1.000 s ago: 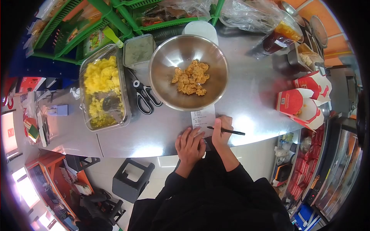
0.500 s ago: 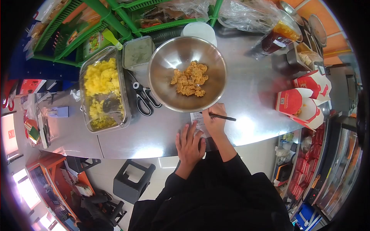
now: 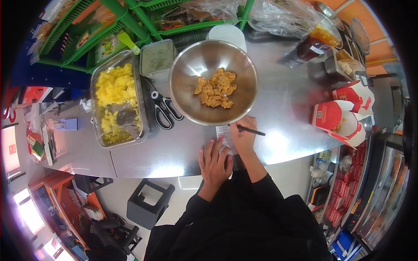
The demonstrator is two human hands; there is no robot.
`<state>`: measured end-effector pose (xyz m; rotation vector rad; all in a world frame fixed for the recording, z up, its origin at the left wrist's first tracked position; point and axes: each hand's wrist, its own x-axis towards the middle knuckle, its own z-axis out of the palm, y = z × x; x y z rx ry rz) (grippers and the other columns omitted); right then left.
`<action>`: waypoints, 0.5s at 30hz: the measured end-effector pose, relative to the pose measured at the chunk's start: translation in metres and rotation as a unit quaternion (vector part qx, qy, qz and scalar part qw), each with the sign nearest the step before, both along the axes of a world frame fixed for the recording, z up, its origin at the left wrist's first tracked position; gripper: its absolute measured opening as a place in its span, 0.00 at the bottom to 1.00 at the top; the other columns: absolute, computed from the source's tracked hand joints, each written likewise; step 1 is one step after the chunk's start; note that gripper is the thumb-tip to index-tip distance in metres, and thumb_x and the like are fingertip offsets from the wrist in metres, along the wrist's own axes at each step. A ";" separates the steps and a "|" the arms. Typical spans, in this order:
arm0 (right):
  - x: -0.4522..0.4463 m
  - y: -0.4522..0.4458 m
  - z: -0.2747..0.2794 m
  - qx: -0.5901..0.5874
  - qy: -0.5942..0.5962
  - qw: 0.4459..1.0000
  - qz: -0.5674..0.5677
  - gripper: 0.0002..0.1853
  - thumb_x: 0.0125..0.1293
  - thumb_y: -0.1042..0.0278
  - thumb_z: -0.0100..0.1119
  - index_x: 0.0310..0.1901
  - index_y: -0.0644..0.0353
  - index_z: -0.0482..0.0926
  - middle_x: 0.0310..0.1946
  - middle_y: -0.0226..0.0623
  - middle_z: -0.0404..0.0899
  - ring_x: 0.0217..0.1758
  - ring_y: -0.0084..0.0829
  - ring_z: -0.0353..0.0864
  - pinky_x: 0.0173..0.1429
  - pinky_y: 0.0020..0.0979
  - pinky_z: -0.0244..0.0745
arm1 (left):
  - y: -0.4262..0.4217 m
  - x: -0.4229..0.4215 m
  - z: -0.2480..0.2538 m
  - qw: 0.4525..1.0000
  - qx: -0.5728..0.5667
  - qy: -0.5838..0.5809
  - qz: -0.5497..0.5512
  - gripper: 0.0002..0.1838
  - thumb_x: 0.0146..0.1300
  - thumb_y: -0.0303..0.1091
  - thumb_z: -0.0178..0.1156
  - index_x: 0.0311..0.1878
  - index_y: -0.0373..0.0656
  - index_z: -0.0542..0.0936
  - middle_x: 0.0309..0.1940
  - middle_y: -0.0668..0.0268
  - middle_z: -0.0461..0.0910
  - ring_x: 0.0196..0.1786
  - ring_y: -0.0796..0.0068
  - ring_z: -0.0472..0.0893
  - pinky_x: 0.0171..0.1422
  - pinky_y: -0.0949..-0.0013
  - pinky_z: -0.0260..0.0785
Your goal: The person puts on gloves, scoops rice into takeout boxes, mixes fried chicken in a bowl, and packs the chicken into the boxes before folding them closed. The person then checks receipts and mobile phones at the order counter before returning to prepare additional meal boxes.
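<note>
My right hand (image 3: 244,138) grips a black pen (image 3: 252,130) over a printed paper receipt (image 3: 224,133), just below a steel mixing bowl (image 3: 183,98). The pen's tip is hidden by my fingers. My left hand (image 3: 214,164) lies with fingers spread on the lower left part of the receipt, against the counter. Inside the bowl sit pieces of fried chicken (image 3: 217,88). Left of the bowl are black-handled scissors (image 3: 163,114) and a clear tray (image 3: 144,126) with yellow chunks of food (image 3: 115,87).
Red and white takeaway boxes (image 3: 327,115) stand at the counter's right. Behind the bowl are a grey-lidded container (image 3: 156,58), a white round lid (image 3: 227,35) and green baskets (image 3: 187,29). A dark drink bag (image 3: 311,45) leans at the back right. A black stool (image 3: 150,202) stands below.
My right hand and the pen have shifted very slightly over the receipt. My left hand stays in place, and the view has moved a little.
</note>
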<state>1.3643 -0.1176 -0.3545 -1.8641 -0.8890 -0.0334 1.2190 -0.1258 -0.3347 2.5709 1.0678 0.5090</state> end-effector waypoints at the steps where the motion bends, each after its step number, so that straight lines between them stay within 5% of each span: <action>1: 0.000 0.000 0.001 0.000 -0.001 1.000 -0.009 0.14 0.56 0.75 0.64 0.18 0.58 0.68 0.16 0.34 0.68 0.23 0.38 0.69 0.40 0.37 0.63 | 0.000 0.000 0.000 1.000 0.000 -0.001 0.000 0.10 0.61 0.41 0.55 0.43 0.55 0.81 0.64 0.72 0.74 0.69 0.68 0.67 0.77 0.57 0.41; 15: -0.001 -0.002 0.004 0.028 0.000 1.000 -0.012 0.15 0.57 0.74 0.65 0.19 0.57 0.68 0.16 0.32 0.67 0.23 0.36 0.67 0.42 0.36 0.61 | -0.002 -0.001 -0.003 1.000 0.007 -0.005 0.003 0.09 0.64 0.41 0.54 0.42 0.57 0.81 0.63 0.74 0.75 0.69 0.70 0.68 0.76 0.57 0.41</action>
